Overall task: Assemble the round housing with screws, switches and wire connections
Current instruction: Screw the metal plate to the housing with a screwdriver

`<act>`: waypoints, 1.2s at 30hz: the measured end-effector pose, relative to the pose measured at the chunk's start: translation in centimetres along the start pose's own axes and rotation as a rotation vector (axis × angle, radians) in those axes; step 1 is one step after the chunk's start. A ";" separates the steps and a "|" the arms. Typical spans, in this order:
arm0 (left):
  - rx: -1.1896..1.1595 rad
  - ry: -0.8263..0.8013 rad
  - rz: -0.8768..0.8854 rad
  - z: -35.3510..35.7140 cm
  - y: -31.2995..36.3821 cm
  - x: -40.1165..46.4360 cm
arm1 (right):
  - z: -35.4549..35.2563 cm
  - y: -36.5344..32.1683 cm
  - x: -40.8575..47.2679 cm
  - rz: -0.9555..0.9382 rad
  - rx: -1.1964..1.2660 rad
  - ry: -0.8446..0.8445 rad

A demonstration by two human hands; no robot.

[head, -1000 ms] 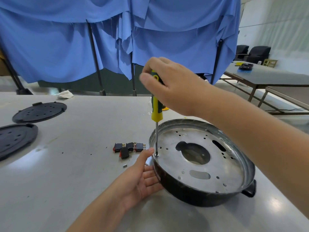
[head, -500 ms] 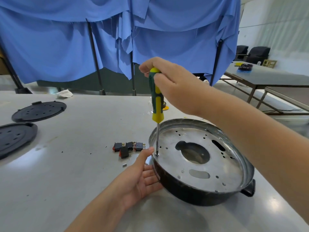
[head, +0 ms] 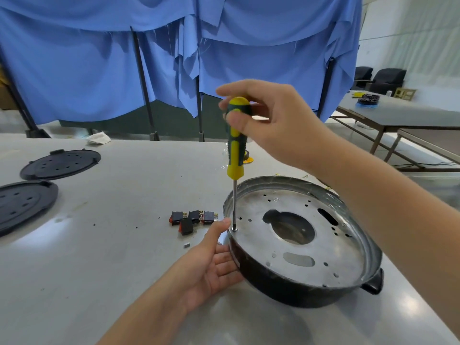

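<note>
The round housing [head: 306, 292], black outside with a perforated metal plate inside, stands on the grey table. My right hand [head: 271, 120] grips the top of a yellow and green screwdriver [head: 236, 145], held upright. Its tip sits on a screw [head: 234, 229] at the plate's left edge. My left hand [head: 211, 265] rests palm-up against the housing's left wall, fingers straight, thumb up beside the rim near the screw. Several black rocker switches [head: 193, 219] with red edges lie just left of the housing.
Two black round perforated covers [head: 61, 164] [head: 22, 205] lie at the table's left. A small loose part [head: 186, 244] sits near my left thumb. Blue cloth [head: 174, 53] hangs behind the table [head: 99, 257]. Another table [head: 403, 113] stands at the right.
My right hand has shifted its hold up the screwdriver handle and turned, so the fingers now pinch the cap. The left hand and the housing stay put.
</note>
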State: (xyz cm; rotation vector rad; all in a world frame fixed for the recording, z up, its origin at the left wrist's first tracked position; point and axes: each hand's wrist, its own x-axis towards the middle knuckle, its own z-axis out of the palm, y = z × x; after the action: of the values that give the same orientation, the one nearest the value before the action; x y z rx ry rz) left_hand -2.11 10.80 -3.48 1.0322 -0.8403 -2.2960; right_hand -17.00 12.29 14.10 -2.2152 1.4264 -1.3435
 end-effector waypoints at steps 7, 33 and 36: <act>-0.005 -0.001 0.004 0.0 -0.1 0.0 | 0.6 -0.3 -0.2 -0.045 -0.284 0.032; 0.010 0.057 -0.013 0.5 0.1 -0.3 | 1.1 0.8 -0.6 0.096 -0.124 0.043; 0.009 0.045 -0.006 0.5 0.1 -0.3 | 0.5 0.8 -0.3 0.132 0.179 -0.014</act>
State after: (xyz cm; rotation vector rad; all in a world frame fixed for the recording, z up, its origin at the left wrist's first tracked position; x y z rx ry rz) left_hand -2.29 11.10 -2.97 1.0877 -0.8308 -2.2677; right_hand -17.14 11.99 13.14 -1.9794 1.3632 -1.3517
